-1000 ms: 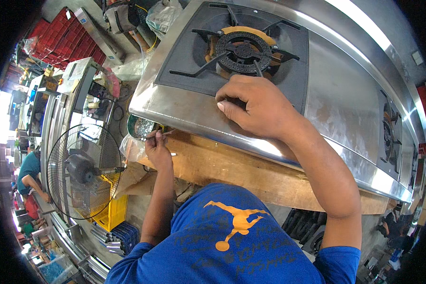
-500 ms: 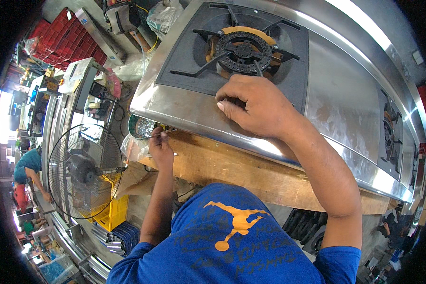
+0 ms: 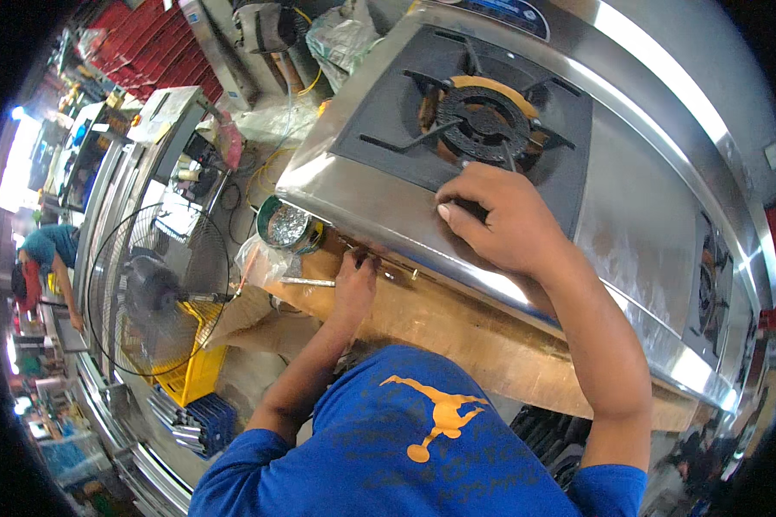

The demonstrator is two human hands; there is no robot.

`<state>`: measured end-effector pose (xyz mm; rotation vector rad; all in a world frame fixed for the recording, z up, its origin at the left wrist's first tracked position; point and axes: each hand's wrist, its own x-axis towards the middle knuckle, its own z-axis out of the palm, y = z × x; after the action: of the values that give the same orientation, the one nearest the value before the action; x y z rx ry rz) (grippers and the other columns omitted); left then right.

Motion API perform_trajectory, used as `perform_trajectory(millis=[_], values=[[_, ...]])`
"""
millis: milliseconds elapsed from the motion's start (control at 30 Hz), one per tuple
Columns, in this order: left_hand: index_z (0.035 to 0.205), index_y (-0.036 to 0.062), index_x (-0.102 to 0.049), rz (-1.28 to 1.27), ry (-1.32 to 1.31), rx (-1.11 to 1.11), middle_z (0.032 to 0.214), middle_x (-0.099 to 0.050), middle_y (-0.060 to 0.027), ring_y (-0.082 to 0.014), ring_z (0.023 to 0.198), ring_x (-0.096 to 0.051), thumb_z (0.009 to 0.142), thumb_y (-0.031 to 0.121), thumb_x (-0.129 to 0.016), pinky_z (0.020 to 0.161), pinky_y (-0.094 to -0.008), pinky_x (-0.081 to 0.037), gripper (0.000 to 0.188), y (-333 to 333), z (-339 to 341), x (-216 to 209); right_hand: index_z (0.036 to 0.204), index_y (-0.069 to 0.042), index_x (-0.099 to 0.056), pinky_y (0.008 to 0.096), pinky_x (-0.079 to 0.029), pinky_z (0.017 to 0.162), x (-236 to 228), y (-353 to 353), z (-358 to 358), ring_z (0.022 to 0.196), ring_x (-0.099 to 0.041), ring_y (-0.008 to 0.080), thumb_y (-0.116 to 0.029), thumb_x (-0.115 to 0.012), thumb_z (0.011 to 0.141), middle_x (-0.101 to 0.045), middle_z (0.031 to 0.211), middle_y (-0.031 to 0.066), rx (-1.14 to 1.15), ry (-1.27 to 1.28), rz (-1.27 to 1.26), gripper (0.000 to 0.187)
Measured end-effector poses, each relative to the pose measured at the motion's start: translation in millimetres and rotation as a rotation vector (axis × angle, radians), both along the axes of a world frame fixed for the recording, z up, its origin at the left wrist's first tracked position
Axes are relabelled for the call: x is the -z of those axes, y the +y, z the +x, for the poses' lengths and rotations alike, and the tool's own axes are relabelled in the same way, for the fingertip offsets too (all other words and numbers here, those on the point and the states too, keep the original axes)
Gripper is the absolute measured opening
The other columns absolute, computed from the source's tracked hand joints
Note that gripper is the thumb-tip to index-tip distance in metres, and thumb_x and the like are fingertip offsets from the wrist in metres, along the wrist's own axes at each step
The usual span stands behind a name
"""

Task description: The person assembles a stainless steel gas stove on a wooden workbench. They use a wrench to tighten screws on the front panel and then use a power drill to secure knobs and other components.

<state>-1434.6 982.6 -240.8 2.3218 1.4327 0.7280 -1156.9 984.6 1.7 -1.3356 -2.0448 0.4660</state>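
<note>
1. Stove (image 3: 629,202), stainless steel, one in number, fills the upper right; its broad top is brushed and smeared, with white glare along the front and back edges. It sits on the wooden table, front edge toward the person. Its back runs out at the top, and its far right end bends away at the dim rim.
2. Wooden table (image 3: 474,336), one, tan and scuffed, shows as a strip below the stove's front edge; the rest lies under the stove.
3. Floor fan (image 3: 151,284), one, with a round black guard, stands at the left; its blades are hard to make out.
4. Burners, two in view: the near burner (image 3: 483,129) has a dark ring, a yellow-brown patch around it and six black support arms, one partly covered by the right hand; the far burner (image 3: 707,284) is squeezed small by the lens.
5. Right hand (image 3: 504,220) is curled over the stove's front strip, just below the near burner; its palm is hidden, so I cannot tell whether it grips anything.
6. Left hand (image 3: 355,280) is bent at the stove's front edge, above the table; its grip is too blurred to tell.
7. Tin (image 3: 265,214), one, green-rimmed, holds small silvery pieces (image 3: 289,227), too many and fine to count.
8. Silver rod (image 3: 309,282), one, lies beside the left wrist.
</note>
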Motion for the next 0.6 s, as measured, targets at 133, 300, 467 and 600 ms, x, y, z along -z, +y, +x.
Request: perform_trajectory(millis=[133,300,467,600], values=[[0.105,0.0000,-0.061,-0.203,0.039,0.062,0.113,-0.057,-0.0221,-0.0423,0.100,-0.060,0.089,0.003,-0.060,0.083,-0.0487,-0.052,0.017,-12.4,-17.0,-9.4,0.099,-0.004,-0.070,0.0415,-0.050,0.077,-5.0,0.9,-9.7,0.085,-0.063,0.0356,-0.016,-0.067,0.088,-0.064,0.088,0.0158,-0.005,0.024,-0.052,0.017],[0.107,0.0005,-0.059,0.172,-0.342,-0.168,0.108,-0.060,-0.0207,-0.0362,0.089,-0.063,0.098,0.010,-0.056,0.084,-0.0403,-0.050,0.013,6.0,-42.9,-22.4,0.097,-0.004,-0.070,0.0403,-0.049,0.075,-5.9,3.3,-13.3,0.084,-0.064,0.0342,-0.017,-0.067,0.088,-0.064,0.087,0.0149,0.022,0.017,-0.078,0.016],[0.112,0.0002,-0.056,-0.125,-0.639,-0.331,0.099,-0.066,-0.0176,-0.0286,0.091,-0.065,0.102,0.015,-0.056,0.084,-0.0369,-0.049,0.019,39.4,-64.9,-15.6,0.097,-0.004,-0.070,0.0405,-0.049,0.074,-4.9,4.2,-13.9,0.083,-0.063,0.0339,-0.018,-0.068,0.088,-0.064,0.086,0.0144,0.019,0.035,-0.071,0.016],[0.114,-0.0009,-0.057,-0.102,-0.675,-0.355,0.097,-0.069,-0.0175,-0.0287,0.093,-0.067,0.100,0.017,-0.060,0.083,-0.0372,-0.050,0.023,38.0,-64.7,-13.7,0.097,-0.004,-0.070,0.0404,-0.049,0.074,-6.0,3.4,-15.5,0.083,-0.063,0.0339,-0.018,-0.068,0.088,-0.064,0.086,0.0144,0.014,0.024,-0.064,0.017]])
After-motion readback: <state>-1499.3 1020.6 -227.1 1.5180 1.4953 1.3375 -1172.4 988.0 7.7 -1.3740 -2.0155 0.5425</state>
